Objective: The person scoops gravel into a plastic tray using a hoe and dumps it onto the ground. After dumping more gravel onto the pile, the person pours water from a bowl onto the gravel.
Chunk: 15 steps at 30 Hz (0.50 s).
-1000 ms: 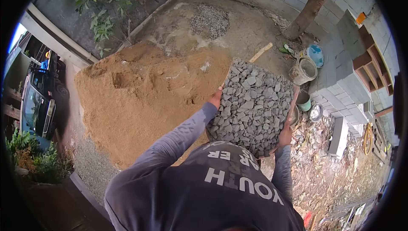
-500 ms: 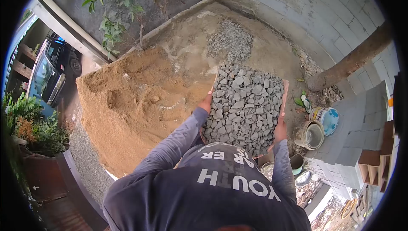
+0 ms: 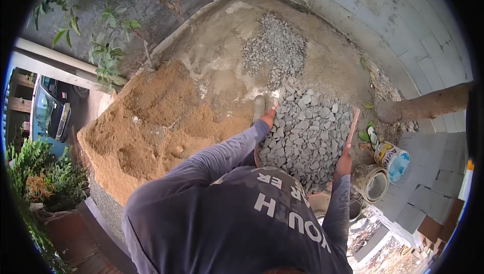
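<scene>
A tray heaped with grey crushed stone (image 3: 305, 138) is held in front of my body. Its pinkish rim (image 3: 354, 125) shows along the right side; most of the tray lies under the stones. My left hand (image 3: 269, 117) is closed around the left edge, near the far corner. Lower down on the opposite edge, my right hand (image 3: 344, 163) grips the rim. A foot (image 3: 259, 106) shows just beyond my left hand. On the ground past the tray is a patch of smaller grey gravel (image 3: 276, 47).
A large sand heap (image 3: 146, 127) spreads to the left. At right stand a paint bucket (image 3: 394, 160), a second bucket (image 3: 372, 183), a leaning trunk (image 3: 428, 103) and stacked grey blocks (image 3: 428, 163). A block wall (image 3: 373, 11) closes the far right; a vehicle (image 3: 50, 107) is far left.
The tray of stones has shifted right and turned slightly clockwise, with both hands still on it. A foot has come into sight beside its far left corner. My view has turned somewhat.
</scene>
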Motion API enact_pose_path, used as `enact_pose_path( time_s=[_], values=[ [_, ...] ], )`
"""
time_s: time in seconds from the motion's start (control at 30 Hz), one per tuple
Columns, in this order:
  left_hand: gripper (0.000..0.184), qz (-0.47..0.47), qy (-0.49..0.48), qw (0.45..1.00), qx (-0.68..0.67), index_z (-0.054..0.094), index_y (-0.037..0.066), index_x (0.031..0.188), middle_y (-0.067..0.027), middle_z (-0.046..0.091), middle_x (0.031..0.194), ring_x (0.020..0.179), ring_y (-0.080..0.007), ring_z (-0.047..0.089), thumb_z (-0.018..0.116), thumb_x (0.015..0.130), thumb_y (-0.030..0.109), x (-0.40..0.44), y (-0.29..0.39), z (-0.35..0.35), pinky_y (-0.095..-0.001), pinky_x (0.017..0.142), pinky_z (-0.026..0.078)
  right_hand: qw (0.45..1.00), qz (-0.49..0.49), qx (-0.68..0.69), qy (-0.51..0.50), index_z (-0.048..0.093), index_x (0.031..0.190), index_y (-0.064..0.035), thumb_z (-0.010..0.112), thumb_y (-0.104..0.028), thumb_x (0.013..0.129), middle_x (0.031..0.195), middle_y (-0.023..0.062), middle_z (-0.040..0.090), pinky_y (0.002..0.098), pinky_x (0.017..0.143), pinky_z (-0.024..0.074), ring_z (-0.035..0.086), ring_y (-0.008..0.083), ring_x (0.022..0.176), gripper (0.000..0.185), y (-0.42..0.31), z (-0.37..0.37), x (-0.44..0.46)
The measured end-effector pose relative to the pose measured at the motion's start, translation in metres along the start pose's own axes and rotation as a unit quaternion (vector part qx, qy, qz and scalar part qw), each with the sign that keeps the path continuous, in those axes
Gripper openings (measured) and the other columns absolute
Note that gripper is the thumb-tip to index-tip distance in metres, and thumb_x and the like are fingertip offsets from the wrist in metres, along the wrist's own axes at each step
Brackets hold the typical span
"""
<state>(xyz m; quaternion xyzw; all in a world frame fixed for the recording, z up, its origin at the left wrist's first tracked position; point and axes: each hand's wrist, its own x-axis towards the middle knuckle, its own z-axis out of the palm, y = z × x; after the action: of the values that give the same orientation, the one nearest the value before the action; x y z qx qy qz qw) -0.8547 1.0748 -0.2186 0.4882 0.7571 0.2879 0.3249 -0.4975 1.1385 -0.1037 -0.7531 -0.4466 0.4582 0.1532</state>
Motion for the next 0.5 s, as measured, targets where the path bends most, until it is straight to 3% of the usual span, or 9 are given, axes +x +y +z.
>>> enact_pose_path(
  time_s=[0.07, 0.17, 0.23, 0.27, 0.33, 0.37, 0.43, 0.5],
  values=[
    [0.044, -0.087, -0.145, 0.985, 0.043, 0.033, 0.025, 0.139, -0.0295, 0.056, 0.112, 0.098, -0.0423, 0.058, 0.024, 0.098, 0.038, 0.051, -0.012, -0.034, -0.0443, 0.084, 0.044, 0.999, 0.010, 0.034, -0.011, 0.051, 0.118, 0.0119, 0.027, -0.070, 0.087, 0.110, 0.0239, 0.058, 0.0385, 0.088, 0.0399, 0.055, 0.0324, 0.100, 0.090, -0.037, 0.052, 0.028],
    [0.051, -0.177, -0.134, 0.975, 0.004, 0.041, 0.018, 0.134, -0.0310, 0.055, 0.113, 0.106, -0.0423, 0.053, 0.024, 0.096, 0.047, 0.117, -0.078, -0.051, -0.0431, 0.089, 0.040, 0.999, 0.020, -0.025, -0.036, 0.055, 0.110, 0.0119, 0.026, -0.070, 0.087, 0.102, 0.0220, 0.061, 0.0379, 0.082, 0.0419, 0.056, 0.0296, 0.092, 0.090, -0.113, 0.113, 0.066],
    [0.054, -0.236, -0.054, 0.968, -0.061, 0.037, 0.009, 0.133, -0.0287, 0.059, 0.104, 0.090, -0.0432, 0.059, 0.025, 0.095, 0.044, 0.138, -0.143, -0.056, -0.0490, 0.076, 0.045, 0.990, 0.025, -0.123, -0.057, 0.059, 0.104, 0.0118, 0.030, -0.070, 0.087, 0.095, 0.0179, 0.063, 0.0347, 0.076, 0.0442, 0.057, 0.0238, 0.086, 0.089, -0.149, 0.160, 0.110],
    [0.060, -0.323, -0.027, 0.942, -0.088, 0.044, 0.005, 0.128, -0.0282, 0.060, 0.102, 0.091, -0.0426, 0.059, 0.025, 0.093, 0.051, 0.134, -0.148, -0.077, -0.0484, 0.077, 0.045, 0.991, -0.008, -0.061, -0.117, 0.060, 0.101, 0.0124, 0.028, -0.072, 0.085, 0.092, 0.0208, 0.062, 0.0364, 0.077, 0.0436, 0.057, 0.0267, 0.086, 0.092, -0.159, 0.190, 0.126],
    [0.078, -0.468, 0.029, 0.867, -0.168, 0.055, -0.002, 0.115, -0.0266, 0.061, 0.100, 0.093, -0.0399, 0.059, 0.023, 0.089, 0.064, 0.146, -0.135, -0.136, -0.0459, 0.080, 0.044, 0.957, 0.008, -0.248, -0.151, 0.059, 0.096, 0.0141, 0.025, -0.073, 0.085, 0.086, 0.0239, 0.061, 0.0396, 0.076, 0.0431, 0.057, 0.0298, 0.084, 0.095, -0.227, 0.239, 0.154],
    [0.089, -0.527, 0.056, 0.820, -0.216, 0.060, -0.006, 0.107, -0.0255, 0.062, 0.099, 0.095, -0.0379, 0.059, 0.021, 0.085, 0.071, 0.143, -0.125, -0.165, -0.0439, 0.082, 0.044, 0.945, -0.024, -0.269, -0.183, 0.059, 0.096, 0.0119, 0.022, -0.072, 0.085, 0.088, 0.0265, 0.060, 0.0427, 0.077, 0.0416, 0.055, 0.0369, 0.085, 0.093, -0.255, 0.264, 0.164],
    [0.082, -0.532, 0.127, 0.750, -0.372, 0.053, -0.004, 0.120, -0.0180, 0.063, 0.106, 0.096, -0.0297, 0.061, 0.035, 0.084, 0.068, 0.121, -0.203, -0.154, -0.0375, 0.084, 0.047, 0.921, -0.108, -0.296, -0.228, 0.060, 0.094, 0.0090, 0.018, -0.070, 0.087, 0.092, 0.0308, 0.059, 0.0473, 0.079, 0.0399, 0.053, 0.0458, 0.090, 0.090, -0.305, 0.310, 0.175],
    [0.080, -0.486, 0.232, 0.667, -0.514, 0.053, -0.002, 0.121, -0.0153, 0.063, 0.105, 0.092, -0.0278, 0.063, 0.037, 0.085, 0.067, 0.111, -0.152, -0.192, -0.0375, 0.080, 0.049, 0.897, -0.157, -0.318, -0.265, 0.061, 0.092, 0.0082, 0.016, -0.068, 0.088, 0.095, 0.0330, 0.058, 0.0496, 0.081, 0.0396, 0.053, 0.0479, 0.094, 0.089, -0.333, 0.342, 0.173]
  ],
)
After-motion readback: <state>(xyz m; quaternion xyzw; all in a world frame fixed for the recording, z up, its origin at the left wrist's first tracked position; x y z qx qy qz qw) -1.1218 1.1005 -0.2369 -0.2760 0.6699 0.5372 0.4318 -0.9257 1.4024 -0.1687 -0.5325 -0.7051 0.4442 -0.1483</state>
